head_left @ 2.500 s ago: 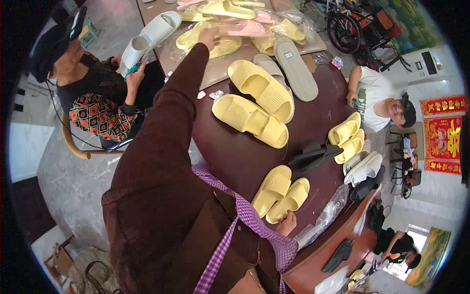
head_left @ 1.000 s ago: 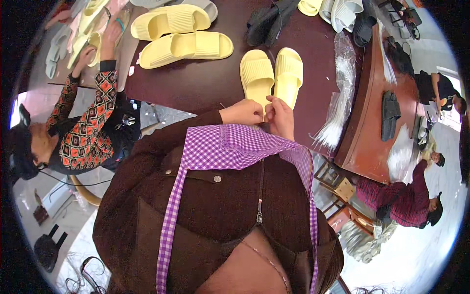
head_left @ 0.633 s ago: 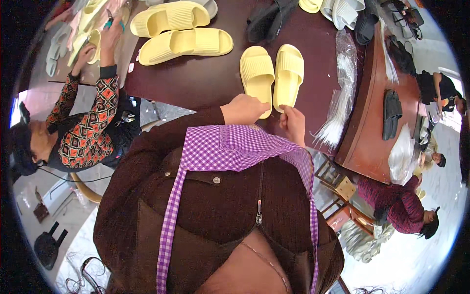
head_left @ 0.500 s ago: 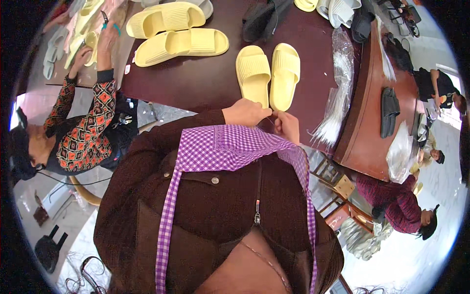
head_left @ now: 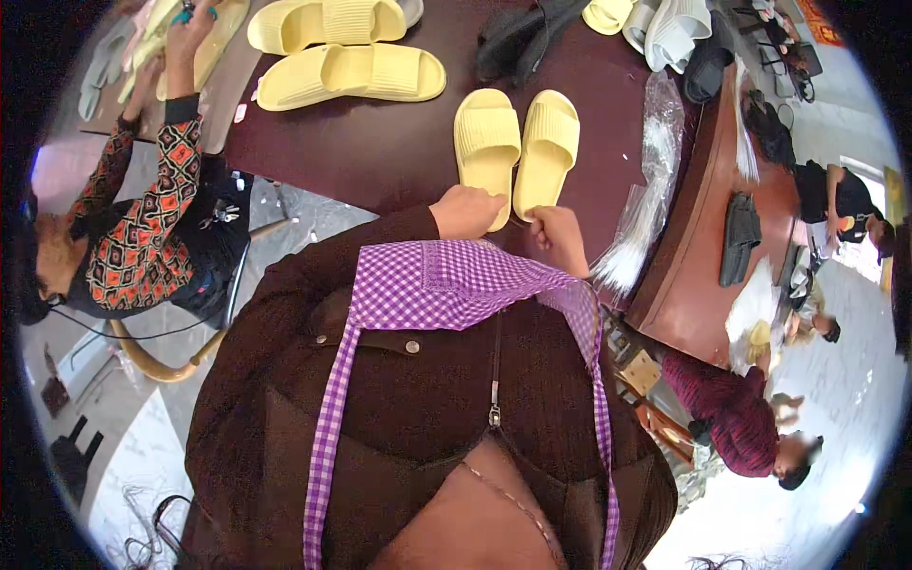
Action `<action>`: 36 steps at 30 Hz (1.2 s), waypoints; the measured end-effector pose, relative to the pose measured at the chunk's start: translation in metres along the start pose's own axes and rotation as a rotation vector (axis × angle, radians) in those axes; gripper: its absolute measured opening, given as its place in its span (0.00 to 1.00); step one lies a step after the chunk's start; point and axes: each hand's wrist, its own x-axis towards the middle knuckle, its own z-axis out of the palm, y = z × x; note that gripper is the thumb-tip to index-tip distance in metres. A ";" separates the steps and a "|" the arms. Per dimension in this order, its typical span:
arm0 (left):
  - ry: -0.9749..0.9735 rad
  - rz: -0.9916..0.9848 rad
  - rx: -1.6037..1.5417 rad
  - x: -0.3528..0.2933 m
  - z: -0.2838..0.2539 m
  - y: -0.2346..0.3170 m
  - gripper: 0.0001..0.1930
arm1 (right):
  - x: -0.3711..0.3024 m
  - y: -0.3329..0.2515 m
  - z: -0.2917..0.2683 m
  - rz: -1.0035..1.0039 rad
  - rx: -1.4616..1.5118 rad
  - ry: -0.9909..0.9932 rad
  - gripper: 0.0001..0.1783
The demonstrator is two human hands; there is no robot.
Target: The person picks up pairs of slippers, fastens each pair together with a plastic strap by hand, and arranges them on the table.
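A pair of yellow slippers lies side by side on the dark red table, the left slipper (head_left: 487,128) and the right slipper (head_left: 551,128) with their heels toward me. My left hand (head_left: 465,211) is closed at the heel of the left slipper, its fingertips overlapping the sole's edge. Just past the heel of the right slipper, my right hand (head_left: 557,236) is closed in a pinch. Whatever lies between the fingers of either hand is too small or hidden to make out.
Another yellow slipper pair (head_left: 351,71) lies at the far left. Black slippers (head_left: 522,43) and grey slippers (head_left: 676,33) are at the back. A clear bag of thin white strips (head_left: 651,180) lies right. A co-worker in a patterned sleeve (head_left: 178,176) works at left.
My hands, nearly touching before, have drawn apart, the right one moving slightly right. The heels of the yellow pair now sit lower and closer to my hands. The left co-worker's hands have moved up.
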 end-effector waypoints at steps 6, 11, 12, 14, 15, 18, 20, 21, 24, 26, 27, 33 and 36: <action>-0.039 -0.042 -0.110 -0.007 0.000 -0.003 0.07 | -0.009 0.005 0.008 0.203 0.038 0.008 0.09; 0.013 -0.106 -0.107 -0.013 -0.017 0.002 0.08 | 0.011 -0.018 0.012 0.142 -0.012 0.052 0.11; 0.032 -0.123 -0.089 -0.014 -0.019 0.002 0.08 | 0.017 -0.025 0.012 0.145 -0.015 0.053 0.11; 0.037 -0.138 -0.096 -0.011 -0.019 -0.002 0.08 | 0.033 -0.039 0.012 0.022 -0.093 0.071 0.12; 0.044 -0.153 -0.100 -0.010 -0.019 -0.004 0.08 | 0.039 -0.046 0.012 -0.043 -0.133 0.076 0.12; 0.100 -0.189 -0.127 -0.003 -0.008 -0.013 0.08 | 0.057 -0.060 0.018 -0.221 -0.385 0.162 0.13; 0.196 -0.195 -0.154 0.009 -0.002 -0.025 0.08 | 0.088 -0.056 0.016 -0.454 -0.635 0.276 0.15; 0.180 -0.217 -0.155 0.018 -0.003 -0.027 0.08 | 0.100 -0.056 0.016 -0.594 -0.760 0.349 0.16; 0.191 -0.244 -0.104 0.034 -0.030 -0.019 0.11 | 0.109 -0.040 0.005 -0.508 -0.379 0.282 0.15; 0.728 -0.076 -0.150 0.045 -0.012 -0.030 0.12 | 0.084 -0.052 0.016 -0.443 -0.200 0.177 0.15; 0.747 -0.102 -0.117 0.048 -0.009 -0.035 0.12 | 0.083 -0.049 0.011 -0.477 -0.160 0.180 0.15; 0.310 -0.274 -0.132 0.056 -0.021 -0.038 0.13 | 0.118 -0.047 -0.054 -0.352 -0.325 0.183 0.17; 0.222 -0.271 -0.077 0.068 -0.012 -0.044 0.15 | 0.156 -0.064 -0.076 -0.591 -0.507 0.343 0.17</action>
